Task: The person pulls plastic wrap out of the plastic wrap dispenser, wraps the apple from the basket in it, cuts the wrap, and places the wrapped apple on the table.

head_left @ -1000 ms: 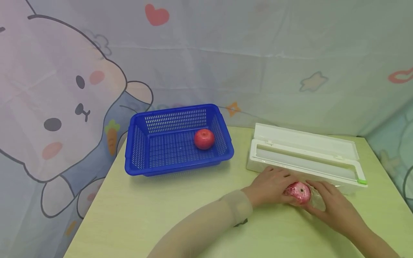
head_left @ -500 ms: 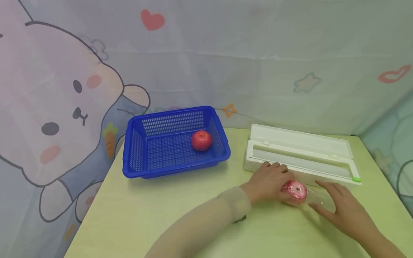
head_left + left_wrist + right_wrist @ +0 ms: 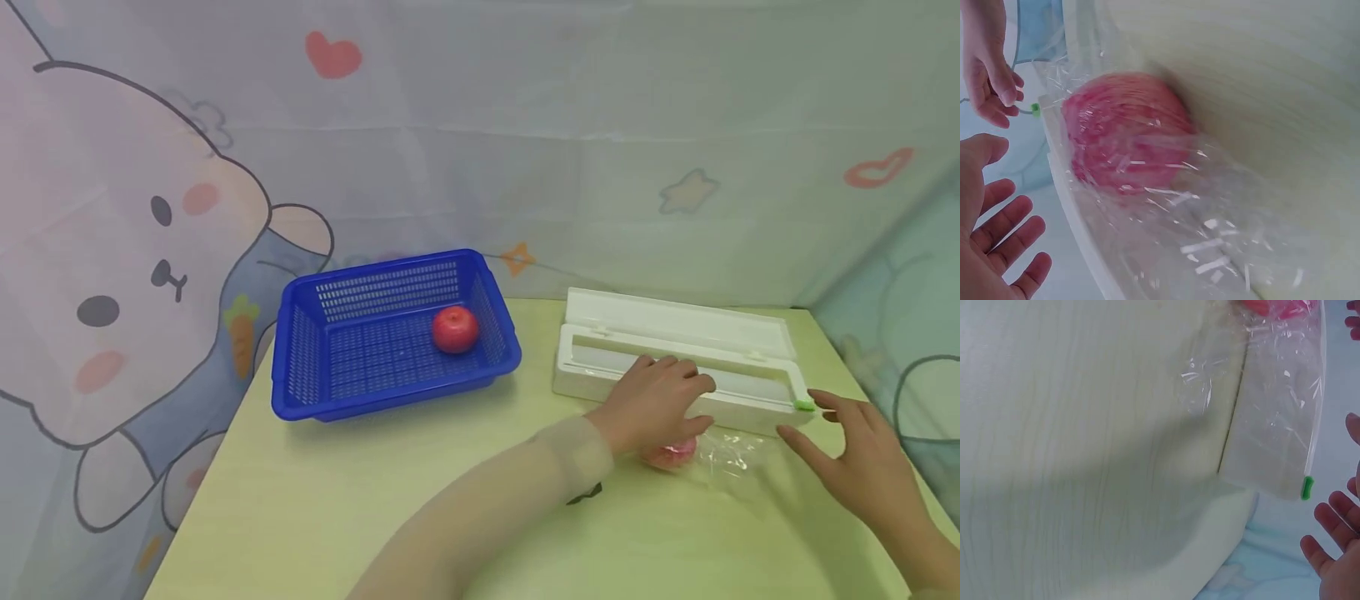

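Note:
A pink-red apple wrapped in clear cling film sits on the table, before a white cling film dispenser. Over the apple and the dispenser's front edge hovers my left hand, partly hiding the apple in the head view. Its fingers are spread and apart from the apple in the left wrist view. My right hand is at the dispenser's right end, thumb and fingers parted, near the green slider. Loose film stretches from the apple toward the right.
A blue basket stands to the left, with one bare red apple inside. The dispenser's lid is raised at the back, showing the roll. Behind the table hangs a printed cloth.
My left hand has let go of the wrapped apple and lifted over the dispenser. My right hand has moved right from the apple to the dispenser's end. The head view has shifted slightly.

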`<state>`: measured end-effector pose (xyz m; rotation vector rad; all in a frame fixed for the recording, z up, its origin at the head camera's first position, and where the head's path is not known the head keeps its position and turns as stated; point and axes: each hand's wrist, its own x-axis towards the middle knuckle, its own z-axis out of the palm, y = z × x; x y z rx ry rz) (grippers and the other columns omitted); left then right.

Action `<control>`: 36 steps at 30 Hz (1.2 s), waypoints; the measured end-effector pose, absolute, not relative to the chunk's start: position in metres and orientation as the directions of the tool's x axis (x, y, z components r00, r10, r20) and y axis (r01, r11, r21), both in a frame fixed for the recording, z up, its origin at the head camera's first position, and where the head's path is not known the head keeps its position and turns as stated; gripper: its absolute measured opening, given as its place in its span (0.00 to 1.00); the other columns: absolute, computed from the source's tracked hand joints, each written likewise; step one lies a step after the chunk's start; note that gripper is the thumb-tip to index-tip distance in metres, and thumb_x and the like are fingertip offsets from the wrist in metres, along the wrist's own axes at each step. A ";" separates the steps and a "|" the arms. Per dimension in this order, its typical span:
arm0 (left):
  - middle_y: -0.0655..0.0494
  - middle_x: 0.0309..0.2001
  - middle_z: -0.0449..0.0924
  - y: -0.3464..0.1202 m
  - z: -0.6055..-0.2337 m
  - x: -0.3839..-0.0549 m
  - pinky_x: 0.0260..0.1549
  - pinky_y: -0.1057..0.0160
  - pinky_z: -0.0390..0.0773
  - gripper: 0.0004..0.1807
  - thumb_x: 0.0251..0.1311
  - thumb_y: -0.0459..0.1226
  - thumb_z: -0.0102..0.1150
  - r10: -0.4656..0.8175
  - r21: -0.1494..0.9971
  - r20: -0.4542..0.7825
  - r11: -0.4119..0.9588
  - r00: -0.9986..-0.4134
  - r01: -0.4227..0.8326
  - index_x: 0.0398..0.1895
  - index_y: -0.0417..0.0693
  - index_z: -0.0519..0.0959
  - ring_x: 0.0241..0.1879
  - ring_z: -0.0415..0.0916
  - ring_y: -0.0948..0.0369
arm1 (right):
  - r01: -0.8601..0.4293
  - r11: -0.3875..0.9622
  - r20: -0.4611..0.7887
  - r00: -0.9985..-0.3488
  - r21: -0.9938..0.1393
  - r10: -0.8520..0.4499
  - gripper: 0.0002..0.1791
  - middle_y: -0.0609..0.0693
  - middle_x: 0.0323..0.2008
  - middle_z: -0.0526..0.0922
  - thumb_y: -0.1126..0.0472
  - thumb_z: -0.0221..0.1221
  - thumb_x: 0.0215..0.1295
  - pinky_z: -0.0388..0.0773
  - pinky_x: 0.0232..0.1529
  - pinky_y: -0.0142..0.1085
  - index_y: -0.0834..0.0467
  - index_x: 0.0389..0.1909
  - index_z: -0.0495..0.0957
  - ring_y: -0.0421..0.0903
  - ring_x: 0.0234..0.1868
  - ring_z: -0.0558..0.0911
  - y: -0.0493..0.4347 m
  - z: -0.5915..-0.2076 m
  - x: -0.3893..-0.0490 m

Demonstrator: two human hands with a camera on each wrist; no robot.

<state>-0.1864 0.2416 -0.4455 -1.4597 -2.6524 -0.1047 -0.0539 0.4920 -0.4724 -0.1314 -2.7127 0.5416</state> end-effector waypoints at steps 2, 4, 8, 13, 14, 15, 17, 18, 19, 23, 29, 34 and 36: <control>0.75 0.62 0.76 0.249 -0.442 -0.187 0.62 0.66 0.69 0.24 0.76 0.63 0.52 0.835 0.012 0.127 0.539 -0.536 0.842 0.71 0.76 0.75 0.63 0.73 0.71 | 0.049 0.916 0.307 -0.934 -0.398 0.183 0.41 0.78 0.60 0.70 0.50 0.70 0.71 0.67 0.45 0.72 0.72 0.72 0.66 0.74 0.56 0.71 0.496 -0.473 -0.058; 0.76 0.63 0.76 0.257 -0.438 -0.186 0.63 0.66 0.69 0.25 0.76 0.64 0.52 0.833 0.012 0.120 0.543 -0.540 0.840 0.72 0.77 0.74 0.64 0.72 0.71 | 0.077 0.906 0.267 -0.942 -0.416 0.202 0.44 0.81 0.63 0.67 0.49 0.68 0.73 0.67 0.47 0.74 0.73 0.75 0.62 0.77 0.58 0.70 0.500 -0.473 -0.062; 0.77 0.66 0.74 0.277 -0.433 -0.185 0.63 0.66 0.69 0.26 0.77 0.65 0.50 0.823 0.007 0.082 0.564 -0.562 0.826 0.74 0.80 0.72 0.65 0.71 0.72 | 0.111 0.874 0.185 -0.957 -0.473 0.221 0.49 0.84 0.68 0.64 0.48 0.65 0.76 0.67 0.51 0.75 0.75 0.79 0.53 0.82 0.61 0.69 0.509 -0.477 -0.069; 0.79 0.68 0.71 0.303 -0.430 -0.184 0.63 0.66 0.69 0.26 0.78 0.65 0.47 0.809 -0.010 0.039 0.587 -0.587 0.809 0.75 0.84 0.69 0.65 0.70 0.73 | 0.151 0.825 0.079 -0.970 -0.545 0.230 0.52 0.85 0.69 0.64 0.47 0.60 0.79 0.70 0.54 0.73 0.76 0.81 0.43 0.86 0.63 0.69 0.514 -0.483 -0.076; 0.80 0.68 0.71 0.308 -0.429 -0.184 0.63 0.66 0.69 0.25 0.78 0.65 0.47 0.806 -0.010 0.031 0.591 -0.591 0.806 0.75 0.85 0.69 0.66 0.69 0.73 | 0.161 0.816 0.060 -0.971 -0.556 0.232 0.52 0.85 0.70 0.63 0.46 0.59 0.80 0.70 0.55 0.73 0.76 0.81 0.42 0.86 0.63 0.68 0.514 -0.484 -0.077; 0.80 0.68 0.70 0.313 -0.429 -0.184 0.64 0.66 0.68 0.25 0.78 0.65 0.47 0.802 -0.007 0.023 0.596 -0.596 0.803 0.75 0.86 0.68 0.66 0.69 0.74 | 0.169 0.807 0.043 -0.971 -0.566 0.233 0.52 0.85 0.70 0.62 0.46 0.59 0.80 0.70 0.55 0.73 0.76 0.82 0.41 0.86 0.64 0.68 0.514 -0.485 -0.078; 0.81 0.68 0.69 0.322 -0.430 -0.184 0.64 0.66 0.68 0.24 0.78 0.65 0.47 0.796 -0.002 0.009 0.605 -0.605 0.796 0.74 0.87 0.68 0.67 0.67 0.74 | 0.181 0.796 0.021 -0.971 -0.578 0.237 0.52 0.85 0.71 0.60 0.46 0.58 0.81 0.74 0.56 0.67 0.76 0.82 0.40 0.85 0.65 0.67 0.514 -0.487 -0.080; 0.81 0.68 0.69 0.326 -0.431 -0.184 0.64 0.66 0.68 0.24 0.78 0.65 0.47 0.792 0.000 0.004 0.610 -0.610 0.792 0.74 0.87 0.69 0.67 0.67 0.74 | 0.190 0.794 0.011 -0.971 -0.577 0.240 0.52 0.85 0.71 0.60 0.45 0.57 0.81 0.74 0.56 0.66 0.76 0.82 0.40 0.85 0.66 0.67 0.514 -0.488 -0.081; 0.82 0.67 0.70 0.329 -0.433 -0.183 0.64 0.66 0.68 0.23 0.78 0.65 0.47 0.790 0.004 0.002 0.613 -0.613 0.790 0.73 0.87 0.69 0.66 0.67 0.74 | 0.198 0.793 0.000 -0.970 -0.576 0.243 0.52 0.85 0.72 0.60 0.45 0.57 0.82 0.77 0.54 0.63 0.75 0.82 0.41 0.84 0.66 0.67 0.515 -0.490 -0.082; 0.82 0.64 0.71 0.344 -0.439 -0.179 0.62 0.66 0.68 0.21 0.78 0.64 0.47 0.787 0.004 0.004 0.616 -0.617 0.787 0.71 0.88 0.71 0.64 0.68 0.75 | 0.233 0.788 -0.028 -0.964 -0.569 0.265 0.51 0.85 0.72 0.59 0.44 0.56 0.82 0.82 0.50 0.52 0.75 0.82 0.42 0.83 0.66 0.68 0.519 -0.496 -0.082; 0.84 0.66 0.69 0.361 -0.440 -0.171 0.63 0.67 0.66 0.21 0.80 0.63 0.47 0.786 0.014 -0.009 0.618 -0.618 0.786 0.72 0.90 0.69 0.65 0.66 0.76 | 0.231 0.784 0.029 -0.953 -0.576 0.302 0.46 0.83 0.68 0.65 0.48 0.59 0.80 0.67 0.33 0.16 0.74 0.81 0.50 0.60 0.58 0.85 0.524 -0.504 -0.078; 0.85 0.65 0.69 0.377 -0.445 -0.169 0.63 0.67 0.66 0.19 0.78 0.64 0.49 0.777 0.029 -0.015 0.629 -0.629 0.777 0.68 0.91 0.72 0.64 0.66 0.77 | 0.235 0.804 0.072 -0.943 -0.547 0.325 0.41 0.83 0.63 0.72 0.52 0.59 0.80 0.80 0.37 0.31 0.75 0.78 0.56 0.80 0.60 0.76 0.522 -0.507 -0.078; 0.85 0.64 0.70 0.384 -0.450 -0.170 0.63 0.66 0.66 0.18 0.77 0.65 0.50 0.771 0.027 -0.011 0.637 -0.637 0.770 0.66 0.92 0.73 0.64 0.66 0.77 | 0.238 0.805 0.086 -0.938 -0.543 0.335 0.39 0.82 0.62 0.74 0.54 0.59 0.80 0.83 0.43 0.46 0.76 0.77 0.58 0.78 0.59 0.78 0.519 -0.507 -0.078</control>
